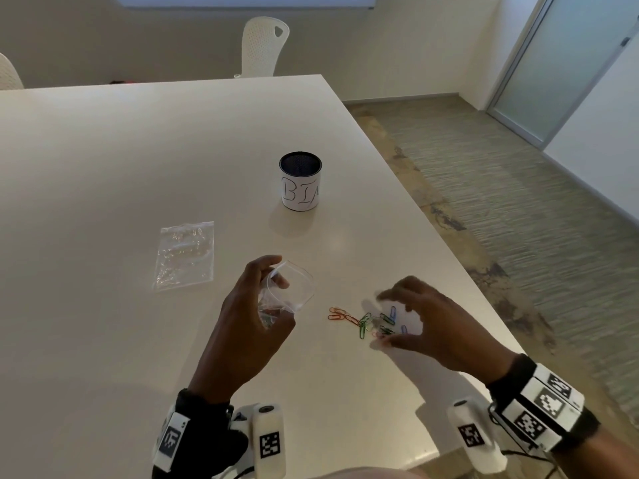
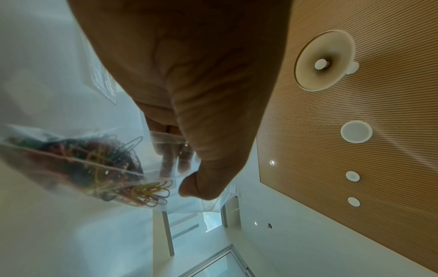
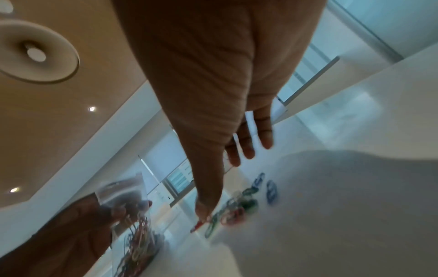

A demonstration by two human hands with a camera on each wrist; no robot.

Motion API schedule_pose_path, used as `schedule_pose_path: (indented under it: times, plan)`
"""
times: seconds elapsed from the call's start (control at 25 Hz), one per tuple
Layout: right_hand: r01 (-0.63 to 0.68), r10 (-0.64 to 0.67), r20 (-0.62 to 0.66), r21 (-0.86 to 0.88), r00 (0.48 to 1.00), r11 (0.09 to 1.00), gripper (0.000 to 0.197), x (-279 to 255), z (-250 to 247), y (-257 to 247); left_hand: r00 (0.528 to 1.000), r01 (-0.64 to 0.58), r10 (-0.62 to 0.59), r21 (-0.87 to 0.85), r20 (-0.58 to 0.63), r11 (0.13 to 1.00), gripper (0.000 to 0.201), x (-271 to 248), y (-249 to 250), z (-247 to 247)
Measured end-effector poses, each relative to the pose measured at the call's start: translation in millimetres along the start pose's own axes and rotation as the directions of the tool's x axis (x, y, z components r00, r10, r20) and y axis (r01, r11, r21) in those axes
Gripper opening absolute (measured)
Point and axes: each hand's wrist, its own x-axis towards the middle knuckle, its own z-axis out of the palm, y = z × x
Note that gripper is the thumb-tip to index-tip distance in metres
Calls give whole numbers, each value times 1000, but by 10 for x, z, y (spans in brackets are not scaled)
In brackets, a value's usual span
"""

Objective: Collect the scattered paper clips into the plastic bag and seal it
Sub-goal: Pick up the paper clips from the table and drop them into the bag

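Note:
My left hand [image 1: 276, 271] grips a clear plastic bag [image 1: 297, 288] just above the white table, holding its mouth open toward the right. In the left wrist view the bag [image 2: 71, 150] holds a bunch of coloured paper clips [image 2: 99, 168]. To its right, several loose paper clips [image 1: 363, 321] in orange, green and blue lie on the table. My right hand [image 1: 383, 316] arches over them with fingers spread. In the right wrist view its thumb tip [image 3: 201, 211] touches the table at a red clip [image 3: 196, 225], and nothing is held.
A second clear bag [image 1: 185, 254] lies flat on the table [image 1: 103, 167] to the left. A dark-rimmed cup with a white "BIN" label [image 1: 300, 181] stands behind the hands. The table's right edge [image 1: 449, 250] runs close to the clips, and a white chair [image 1: 264, 46] stands at the far side.

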Motion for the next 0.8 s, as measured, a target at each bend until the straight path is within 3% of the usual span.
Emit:
schedule_pose_path:
  times: [0.08,0.12,0.32,0.44,0.64,0.8]
  plan:
    - [-155,157,81,-36,984,987,104,-21,-18,10,1000,-2,2,4,-2,1000,69,1,-6,-5]
    - [-195,199,115,-43,973,980,109,-19,15,5,1000,-1,1,2,-3,1000,69,-1,-8,-7]
    - [-215,214,18,42,977,976,64,137,242,-89,1000,5,-5,-21,4,1000,69,9,-11,20]
    - [-208,209,-1,56,978,976,47,244,262,-185,1000,8,-8,-30,8,1000,69,7,-1,33]
    - [-123,121,-57,-47,991,991,12,419,282,-333,1000,10,-10,-48,8,999,69,5,-5,37]
    - [-65,59,-54,-123,997,990,8,558,230,-401,1000,6,-6,-41,1,999,69,-2,-22,21]
